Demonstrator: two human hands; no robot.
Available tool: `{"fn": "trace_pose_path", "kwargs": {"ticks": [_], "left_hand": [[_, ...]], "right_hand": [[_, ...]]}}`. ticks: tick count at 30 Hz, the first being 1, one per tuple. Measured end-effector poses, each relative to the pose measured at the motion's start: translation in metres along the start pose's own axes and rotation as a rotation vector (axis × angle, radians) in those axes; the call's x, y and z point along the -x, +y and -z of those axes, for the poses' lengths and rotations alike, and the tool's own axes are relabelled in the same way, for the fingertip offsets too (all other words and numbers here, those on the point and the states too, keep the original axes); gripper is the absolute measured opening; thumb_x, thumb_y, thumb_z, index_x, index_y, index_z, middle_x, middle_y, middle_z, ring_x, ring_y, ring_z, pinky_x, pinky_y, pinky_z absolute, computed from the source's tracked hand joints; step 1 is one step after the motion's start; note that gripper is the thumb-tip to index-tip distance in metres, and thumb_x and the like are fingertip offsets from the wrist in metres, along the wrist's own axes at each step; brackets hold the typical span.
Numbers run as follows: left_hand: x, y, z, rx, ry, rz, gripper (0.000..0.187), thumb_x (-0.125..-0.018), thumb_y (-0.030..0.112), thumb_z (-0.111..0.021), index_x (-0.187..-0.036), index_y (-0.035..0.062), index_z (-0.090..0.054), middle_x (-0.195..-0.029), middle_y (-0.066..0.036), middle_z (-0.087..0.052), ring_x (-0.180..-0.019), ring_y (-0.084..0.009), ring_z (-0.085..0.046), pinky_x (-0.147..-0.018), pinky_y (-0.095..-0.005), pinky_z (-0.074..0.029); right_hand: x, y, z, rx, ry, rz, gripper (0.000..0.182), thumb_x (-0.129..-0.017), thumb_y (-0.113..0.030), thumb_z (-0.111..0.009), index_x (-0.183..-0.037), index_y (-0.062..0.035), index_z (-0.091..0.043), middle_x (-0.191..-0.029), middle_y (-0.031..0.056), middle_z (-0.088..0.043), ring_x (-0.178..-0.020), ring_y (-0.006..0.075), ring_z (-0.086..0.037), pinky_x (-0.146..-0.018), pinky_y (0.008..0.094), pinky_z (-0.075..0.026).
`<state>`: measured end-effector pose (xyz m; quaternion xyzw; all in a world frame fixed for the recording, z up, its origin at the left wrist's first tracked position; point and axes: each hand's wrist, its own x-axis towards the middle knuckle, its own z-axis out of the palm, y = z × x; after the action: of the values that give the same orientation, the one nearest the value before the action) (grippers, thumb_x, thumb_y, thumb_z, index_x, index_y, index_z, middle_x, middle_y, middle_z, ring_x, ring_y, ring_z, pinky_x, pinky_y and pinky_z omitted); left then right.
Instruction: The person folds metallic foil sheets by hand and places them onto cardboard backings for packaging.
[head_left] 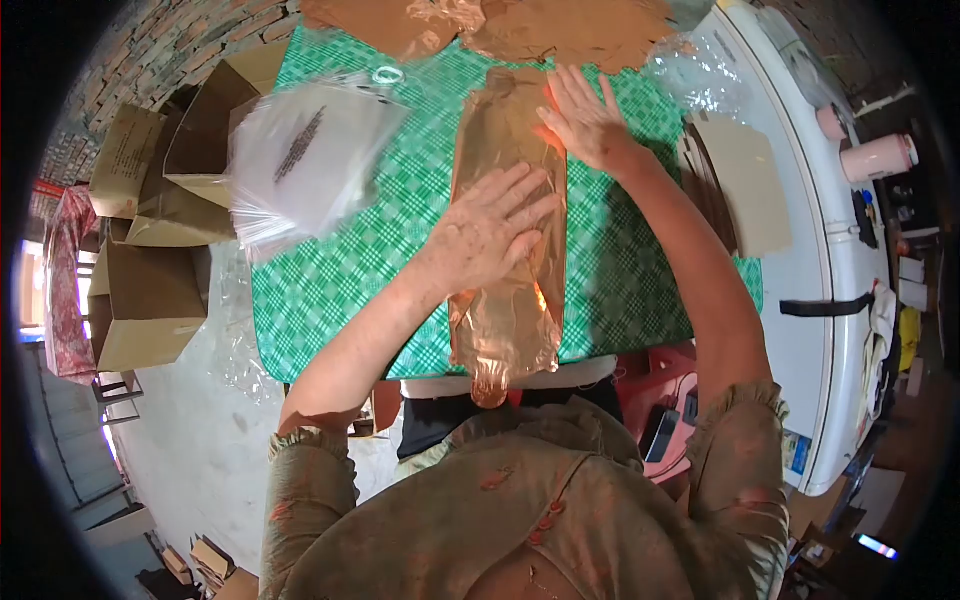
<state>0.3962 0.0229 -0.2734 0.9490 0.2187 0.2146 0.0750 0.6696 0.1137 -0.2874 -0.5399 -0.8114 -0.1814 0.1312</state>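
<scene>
A long, shiny copper-coloured foil balloon (505,310) lies flat and folded lengthwise on the green checked tablecloth (400,250). Its narrow tab end hangs over the table's near edge. My left hand (490,230) rests palm down across the middle of the foil, fingers stretched out. Near the far right corner of the balloon, my right hand (585,120) lies flat along its edge, fingers extended. Something bright orange (550,118) shows beside and partly under the right hand; most of it is hidden.
More copper foil pieces (570,30) lie at the far edge. Left of the balloon sits a stack of clear plastic bags (310,150), with open cardboard boxes (150,300) beyond. Cardboard sheets (745,185) and a white fridge-like surface (810,270) stand on the right.
</scene>
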Motion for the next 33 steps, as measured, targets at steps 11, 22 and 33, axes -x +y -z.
{"fn": "trace_pose_path", "kwargs": {"ticks": [11,22,33], "left_hand": [[0.001,0.001,-0.001,0.028,0.012,0.035,0.053,-0.106,0.029,-0.059,-0.156,0.0139,-0.055,-0.164,-0.014,-0.048,-0.156,-0.0327,-0.038,-0.131,-0.0468,-0.030],[0.001,0.000,0.000,-0.039,0.003,0.005,0.051,-0.107,0.031,-0.058,-0.156,0.0155,-0.055,-0.163,-0.013,-0.049,-0.155,-0.0322,-0.039,-0.131,-0.0463,-0.030],[0.002,-0.002,-0.001,-0.022,0.036,-0.023,0.052,-0.107,0.030,-0.059,-0.157,0.0140,-0.054,-0.162,-0.014,-0.051,-0.154,-0.0339,-0.041,-0.129,-0.0478,-0.032]], "right_hand": [[0.136,-0.089,0.110,-0.129,-0.208,0.114,0.075,-0.102,-0.047,-0.058,-0.158,0.0010,-0.045,-0.166,0.0156,-0.043,-0.159,0.0307,-0.033,-0.131,0.0589,-0.017],[0.210,-0.151,0.167,-0.510,-0.325,0.277,0.075,-0.099,-0.050,-0.059,-0.156,-0.0028,-0.048,-0.164,0.0131,-0.045,-0.156,0.0280,-0.038,-0.132,0.0559,-0.019],[0.210,-0.159,0.148,-0.415,-0.030,0.158,0.062,-0.084,-0.018,-0.080,-0.141,-0.0068,-0.060,-0.149,0.0099,-0.055,-0.145,0.0302,-0.050,-0.123,0.0501,-0.038]]}}
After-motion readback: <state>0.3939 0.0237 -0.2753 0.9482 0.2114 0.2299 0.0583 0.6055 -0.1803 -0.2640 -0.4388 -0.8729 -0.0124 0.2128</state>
